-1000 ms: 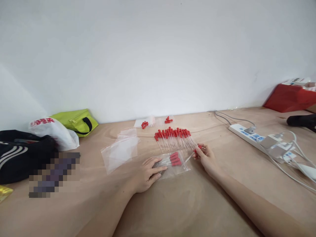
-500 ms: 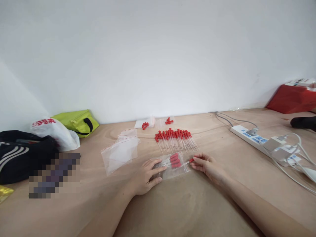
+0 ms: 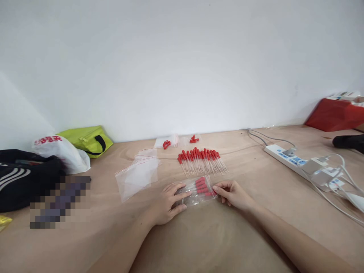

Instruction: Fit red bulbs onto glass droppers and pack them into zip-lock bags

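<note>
In front of me lies a clear zip bag (image 3: 196, 203) with several red-bulbed droppers (image 3: 201, 185) side by side in it, bulbs towards the right. My left hand (image 3: 170, 203) lies on the bag's left end, fingers spread, holding nothing. At the bag's right end, my right hand (image 3: 231, 194) pinches another dropper (image 3: 209, 193) by its red bulb, which the fingertips partly cover. That dropper's tube points left, into the bag. Just beyond the bag, a row of loose droppers (image 3: 200, 157) lies with red bulbs towards the wall and thin clear tubes towards me.
Flat clear bags (image 3: 136, 178) overlap to the left. Near the wall sit two small groups of red bulbs (image 3: 166, 144) on clear bags. A power strip (image 3: 284, 157) with chargers and cables lies right. Green (image 3: 88, 140), white (image 3: 65, 153) and black (image 3: 31, 178) bags stand left.
My right hand has moved left with its dropper, from just outside the bag's right end to its mouth, and the tube has gone inside. My left hand has stayed in place.
</note>
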Demonstrator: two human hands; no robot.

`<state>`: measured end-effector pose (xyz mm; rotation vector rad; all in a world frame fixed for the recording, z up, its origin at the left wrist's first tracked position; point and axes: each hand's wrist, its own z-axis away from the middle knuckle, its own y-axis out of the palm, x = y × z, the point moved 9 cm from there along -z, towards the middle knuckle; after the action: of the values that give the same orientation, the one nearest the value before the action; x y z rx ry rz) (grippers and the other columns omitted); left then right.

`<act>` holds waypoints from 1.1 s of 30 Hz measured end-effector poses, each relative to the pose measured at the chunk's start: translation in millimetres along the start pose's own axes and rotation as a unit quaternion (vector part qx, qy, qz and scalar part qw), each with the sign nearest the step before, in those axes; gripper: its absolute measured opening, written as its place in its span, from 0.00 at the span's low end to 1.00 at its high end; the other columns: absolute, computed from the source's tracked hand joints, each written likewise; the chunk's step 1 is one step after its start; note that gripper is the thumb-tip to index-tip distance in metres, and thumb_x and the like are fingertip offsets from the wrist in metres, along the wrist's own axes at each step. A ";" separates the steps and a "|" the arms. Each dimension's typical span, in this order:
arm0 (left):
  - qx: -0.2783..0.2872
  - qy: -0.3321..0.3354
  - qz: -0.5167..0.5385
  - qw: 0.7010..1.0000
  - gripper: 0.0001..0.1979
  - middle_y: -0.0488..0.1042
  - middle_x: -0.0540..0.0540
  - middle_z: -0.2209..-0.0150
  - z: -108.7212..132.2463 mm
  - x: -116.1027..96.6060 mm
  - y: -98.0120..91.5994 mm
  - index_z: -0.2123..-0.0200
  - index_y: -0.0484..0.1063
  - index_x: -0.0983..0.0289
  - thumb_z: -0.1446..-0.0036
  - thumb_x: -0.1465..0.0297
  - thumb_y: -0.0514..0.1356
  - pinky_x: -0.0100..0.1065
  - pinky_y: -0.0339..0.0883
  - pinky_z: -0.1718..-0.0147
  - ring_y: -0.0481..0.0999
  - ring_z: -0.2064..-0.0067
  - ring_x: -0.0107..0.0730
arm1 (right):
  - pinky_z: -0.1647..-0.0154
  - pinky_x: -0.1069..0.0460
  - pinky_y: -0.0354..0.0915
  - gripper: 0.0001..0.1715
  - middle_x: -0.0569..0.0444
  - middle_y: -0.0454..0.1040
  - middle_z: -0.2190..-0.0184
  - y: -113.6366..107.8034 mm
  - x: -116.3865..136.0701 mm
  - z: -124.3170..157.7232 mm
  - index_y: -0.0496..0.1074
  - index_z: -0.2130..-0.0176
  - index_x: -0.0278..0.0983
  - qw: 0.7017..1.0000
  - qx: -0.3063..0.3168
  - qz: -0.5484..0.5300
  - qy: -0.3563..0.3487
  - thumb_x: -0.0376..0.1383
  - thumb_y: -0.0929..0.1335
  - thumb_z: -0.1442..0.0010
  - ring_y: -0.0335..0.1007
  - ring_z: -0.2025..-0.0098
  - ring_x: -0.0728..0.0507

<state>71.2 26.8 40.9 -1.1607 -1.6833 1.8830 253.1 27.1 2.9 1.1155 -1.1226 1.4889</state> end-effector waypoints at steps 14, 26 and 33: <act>-0.019 0.013 0.005 1.000 0.20 0.58 0.53 0.44 0.1 -2.4 -3.2 0.47 0.60 0.50 0.43 0.63 0.53 0.48 0.53 0.47 0.57 0.43 0.43 | 0.82 0.57 0.55 0.15 0.58 0.67 0.83 0.4 -8.2 -7.5 0.66 0.79 0.35 0.996 -0.083 -0.020 -0.016 0.43 0.71 0.60 0.60 0.81 0.53; -0.014 0.014 0.036 0.999 0.25 0.61 0.54 0.45 0.7 -3.8 -9.1 0.46 0.60 0.54 0.49 0.62 0.57 0.48 0.51 0.46 0.59 0.45 0.43 | 0.90 0.60 0.47 0.31 0.65 0.64 0.80 9.3 -7.0 -2.7 0.58 0.58 0.39 0.997 -0.017 -0.062 0.032 0.42 0.72 0.60 0.51 0.88 0.57; -0.123 -0.057 -0.043 0.990 0.19 0.68 0.57 0.55 1.0 -15.8 -18.3 0.51 0.67 0.56 0.46 0.59 0.54 0.45 0.60 0.58 0.66 0.57 0.42 | 0.85 0.60 0.56 0.44 0.56 0.71 0.66 52.4 2.3 13.6 0.54 0.47 0.41 0.976 0.202 -0.082 0.017 0.44 0.73 0.61 0.60 0.81 0.56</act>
<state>75.2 18.7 63.3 -1.0645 -2.0420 1.7559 203.1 6.5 0.6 1.4146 -0.6980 1.6371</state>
